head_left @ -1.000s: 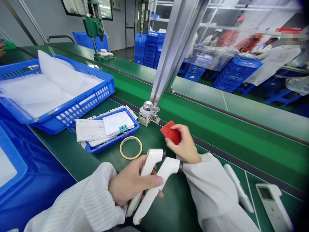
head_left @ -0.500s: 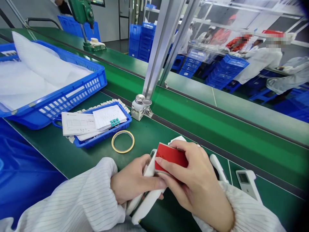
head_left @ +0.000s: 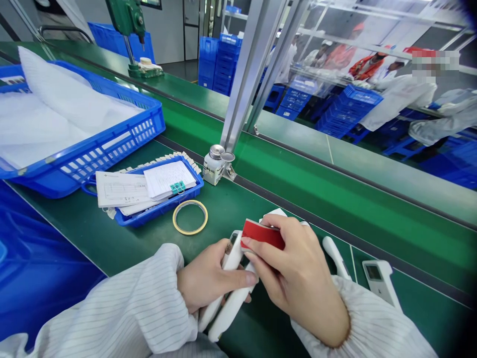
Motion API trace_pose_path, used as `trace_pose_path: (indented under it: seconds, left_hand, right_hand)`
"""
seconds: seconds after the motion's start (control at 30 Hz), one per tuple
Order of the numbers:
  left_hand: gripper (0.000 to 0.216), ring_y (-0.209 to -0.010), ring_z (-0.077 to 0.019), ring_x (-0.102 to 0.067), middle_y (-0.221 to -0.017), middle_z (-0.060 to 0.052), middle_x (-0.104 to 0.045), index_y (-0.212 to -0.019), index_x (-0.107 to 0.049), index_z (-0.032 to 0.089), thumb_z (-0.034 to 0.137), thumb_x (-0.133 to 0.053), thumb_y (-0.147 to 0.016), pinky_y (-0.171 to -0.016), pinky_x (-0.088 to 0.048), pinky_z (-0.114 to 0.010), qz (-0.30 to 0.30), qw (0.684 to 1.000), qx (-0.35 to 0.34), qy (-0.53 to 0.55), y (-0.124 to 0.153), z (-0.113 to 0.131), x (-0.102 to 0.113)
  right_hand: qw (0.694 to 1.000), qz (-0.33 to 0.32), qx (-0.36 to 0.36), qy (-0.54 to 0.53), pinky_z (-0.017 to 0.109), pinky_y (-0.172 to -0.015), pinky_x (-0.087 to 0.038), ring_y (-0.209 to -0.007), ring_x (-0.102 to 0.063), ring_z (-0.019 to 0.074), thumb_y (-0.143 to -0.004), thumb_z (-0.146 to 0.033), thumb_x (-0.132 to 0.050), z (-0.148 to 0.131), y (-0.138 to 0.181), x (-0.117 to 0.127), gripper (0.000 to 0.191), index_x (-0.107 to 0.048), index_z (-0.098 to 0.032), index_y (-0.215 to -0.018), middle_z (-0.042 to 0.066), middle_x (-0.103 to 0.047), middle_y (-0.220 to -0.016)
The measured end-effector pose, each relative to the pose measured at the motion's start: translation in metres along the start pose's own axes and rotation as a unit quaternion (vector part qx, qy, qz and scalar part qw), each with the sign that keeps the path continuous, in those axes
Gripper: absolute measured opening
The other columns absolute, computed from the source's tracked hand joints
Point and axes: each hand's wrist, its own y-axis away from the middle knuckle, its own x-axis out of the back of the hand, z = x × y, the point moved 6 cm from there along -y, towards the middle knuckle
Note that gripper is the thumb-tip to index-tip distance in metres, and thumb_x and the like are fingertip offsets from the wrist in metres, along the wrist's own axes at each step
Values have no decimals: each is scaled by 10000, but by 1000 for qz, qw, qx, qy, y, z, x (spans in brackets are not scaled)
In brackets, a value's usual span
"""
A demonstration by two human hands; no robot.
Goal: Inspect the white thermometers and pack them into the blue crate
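My left hand (head_left: 214, 278) is closed around two long white plastic casings side by side, one of them with a small display window near its upper end; the nearer white casing (head_left: 231, 311) angles down between the sleeves. In my right hand (head_left: 303, 278) is a thin red pad (head_left: 263, 234) with a greyish edge, pinched between thumb and fingers. The pad's left end is close to the top of the casings; whether it touches them I cannot tell. Behind my right hand lies a white piece, mostly hidden. A white handheld device with a screen (head_left: 382, 281) rests to the right.
Left of my hands are a tape roll (head_left: 190, 218), a small blue tray (head_left: 160, 206) of papers and a metal-topped bottle (head_left: 213, 164). A large blue crate (head_left: 112, 159) holds white sheets. A metal post (head_left: 246, 74) rises beyond; a green drill press (head_left: 128, 25) stands behind. Other people work far right.
The red pad has tipped, so less of its face shows, and my right hand has shifted slightly left. My left hand and the casings have moved a little right, with more of the casings visible.
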Motion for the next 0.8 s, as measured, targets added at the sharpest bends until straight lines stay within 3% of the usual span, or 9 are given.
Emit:
trace_pose_path:
  seconds: [0.6,0.8]
  left_hand:
    - [398,-690,-182,-658,-801,-25,-637,-909,-482,178,277,-797,-686,-679,-530,-334,1,1000,-4,2,-7,2,-6]
    - [359,-695,-193,-687,-848,-13,-625,-970,-512,171,287,-759,-736,-595,-527,-288,-31,999,24,-28,1,13,-1]
  right_hand:
    - [1000,-1,-10,1,405,-670,-374,-849,-559,243,-887,-208,-535,5,0,0,208,-737,-225,-844,109,-601,-1047]
    - [990,107,-89,-6,422,-707,-459,-903,-563,265,-880,-252,-566,31,4,54,152,-712,-264,-921,102,-536,-1051]
